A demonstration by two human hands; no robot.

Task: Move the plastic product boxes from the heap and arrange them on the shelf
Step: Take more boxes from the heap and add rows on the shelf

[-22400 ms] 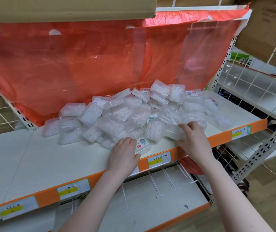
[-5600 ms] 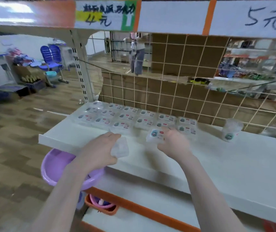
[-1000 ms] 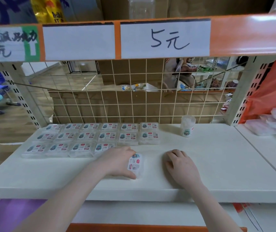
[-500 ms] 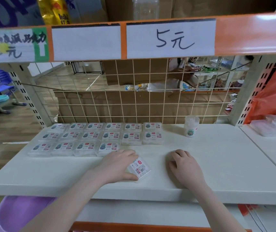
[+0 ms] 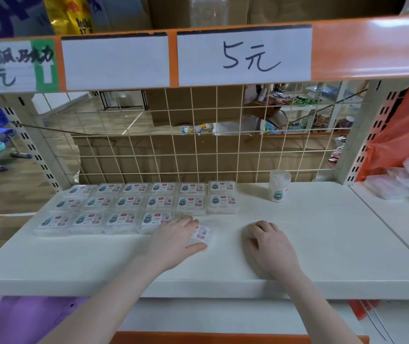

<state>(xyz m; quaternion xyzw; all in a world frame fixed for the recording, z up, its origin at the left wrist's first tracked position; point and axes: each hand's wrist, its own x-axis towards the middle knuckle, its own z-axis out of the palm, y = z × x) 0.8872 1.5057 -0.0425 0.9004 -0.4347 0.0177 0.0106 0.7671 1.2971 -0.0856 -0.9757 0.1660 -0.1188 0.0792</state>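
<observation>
One box (image 5: 202, 234) under left hand (image 5: 173, 240).

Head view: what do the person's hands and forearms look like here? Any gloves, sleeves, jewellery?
Both are bare: the left hand and right hand wear no gloves, no rings show, and no watch or band shows at either wrist. Both forearms are uncovered to the frame edge; no sleeve shows.

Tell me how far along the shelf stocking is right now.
Done: sixteen boxes lie flat in three rows on the shelf, six in the back row, six in the middle, four in the front row. In hand: the left hand grips another box beside the front row's open end; the right hand rests on the shelf. Left: two front slots, and the heap at right.
</observation>
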